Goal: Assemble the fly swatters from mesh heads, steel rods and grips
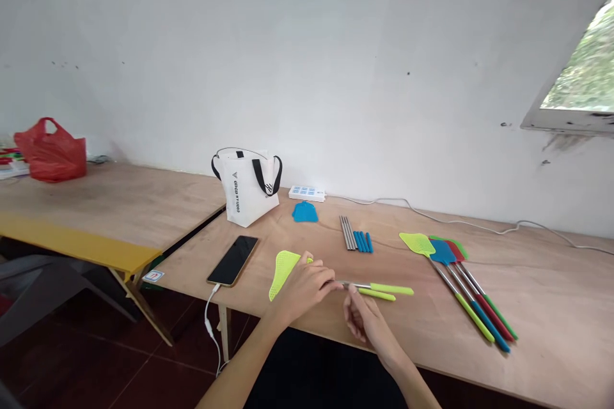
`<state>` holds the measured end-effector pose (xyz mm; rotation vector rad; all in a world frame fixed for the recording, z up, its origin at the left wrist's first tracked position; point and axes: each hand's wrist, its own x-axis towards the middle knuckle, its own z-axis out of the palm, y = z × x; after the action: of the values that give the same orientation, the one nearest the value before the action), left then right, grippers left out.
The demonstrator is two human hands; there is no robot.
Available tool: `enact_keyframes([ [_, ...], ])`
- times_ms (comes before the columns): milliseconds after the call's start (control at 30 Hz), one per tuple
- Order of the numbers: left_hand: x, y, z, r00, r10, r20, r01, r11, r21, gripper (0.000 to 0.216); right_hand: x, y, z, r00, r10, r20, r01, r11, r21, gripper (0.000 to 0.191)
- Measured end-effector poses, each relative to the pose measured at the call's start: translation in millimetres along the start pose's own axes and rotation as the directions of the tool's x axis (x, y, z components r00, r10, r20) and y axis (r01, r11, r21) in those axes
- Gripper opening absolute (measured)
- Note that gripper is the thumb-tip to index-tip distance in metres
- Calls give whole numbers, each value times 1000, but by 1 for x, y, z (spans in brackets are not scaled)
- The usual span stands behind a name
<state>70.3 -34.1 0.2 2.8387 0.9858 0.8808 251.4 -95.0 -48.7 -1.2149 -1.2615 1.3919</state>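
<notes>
Low over the table's front part, my left hand is closed around the neck of a yellow-green fly swatter. Its mesh head pokes out to the left of my fingers. My right hand has its thumb and fingers pinched on the metal rod, close to the left fingertips. To the right are two yellow-green handles, side by side; my hands hide where each rod joins. Behind them lie several metal tubes, several short blue handles and blue swatter heads.
Several swatters in yellow-green, blue, red and green lie fanned at the right. A plugged-in phone rests at the left, near a white bag and a power strip. A red plastic bag sits on the neighbouring table.
</notes>
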Motion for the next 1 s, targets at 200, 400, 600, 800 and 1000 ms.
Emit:
enact_keyframes([
  [200, -6, -22, -23, 996, -91, 2, 91, 996, -26, 44, -14, -38, -30, 861, -507, -23, 384, 681, -624, 45],
  [400, -4, -14, -19, 1000, -31, -2, 31, 999, -29, 47, -15, -51, -37, 604, -782, 155, 337, 73, -939, 29],
  [600, -4, -12, -16, 993, 118, -15, -118, 993, 2, 43, -6, -40, -47, 657, -702, 274, 369, -18, -929, 44],
  [800, -14, -44, -37, 989, 80, -121, -71, 995, 72, 33, -7, -43, -119, 642, -741, 196, 256, -34, -966, 38],
  [1000, -12, -42, -43, 985, 32, -171, -6, 989, 147, 29, -5, -37, -150, 642, -747, 173, 257, -3, -966, 41],
])
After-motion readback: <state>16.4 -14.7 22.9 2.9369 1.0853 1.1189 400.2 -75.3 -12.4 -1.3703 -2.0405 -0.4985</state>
